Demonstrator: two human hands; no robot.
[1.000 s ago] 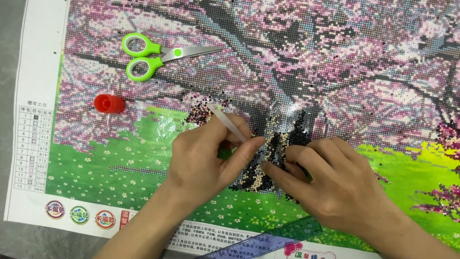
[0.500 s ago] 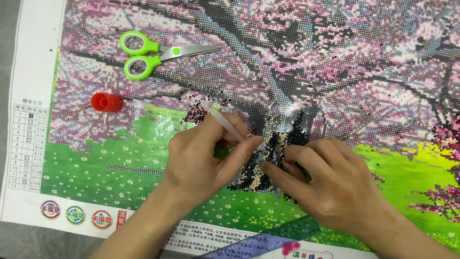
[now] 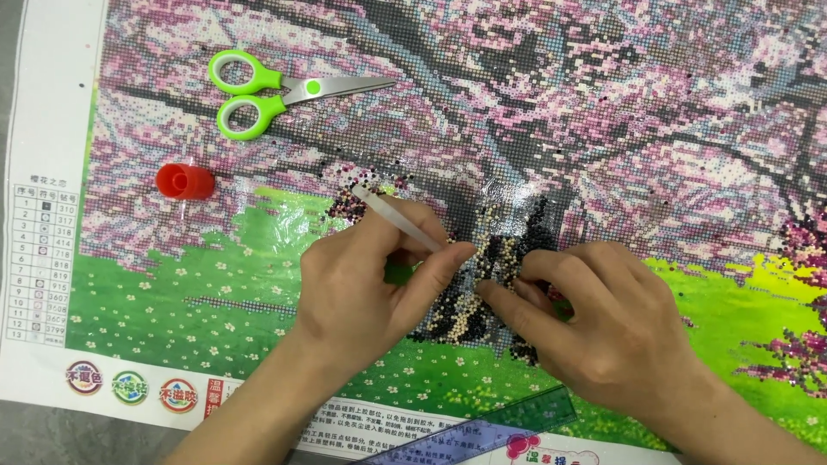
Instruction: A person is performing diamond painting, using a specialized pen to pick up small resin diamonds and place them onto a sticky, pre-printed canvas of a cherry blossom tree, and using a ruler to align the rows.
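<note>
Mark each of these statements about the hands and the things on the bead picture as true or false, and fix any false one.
1. The left hand holds a thin white pen tool. True.
2. The scissors have red handles. False: the handles are green; the red thing is the small cap below them.
3. The right hand rests its fingertips on the patch of dark and cream beads. True.
4. The scissors lie at the lower right of the canvas. False: they lie at the upper left.
5. A clear ruler lies at the bottom edge, near the wrists. True.
</note>
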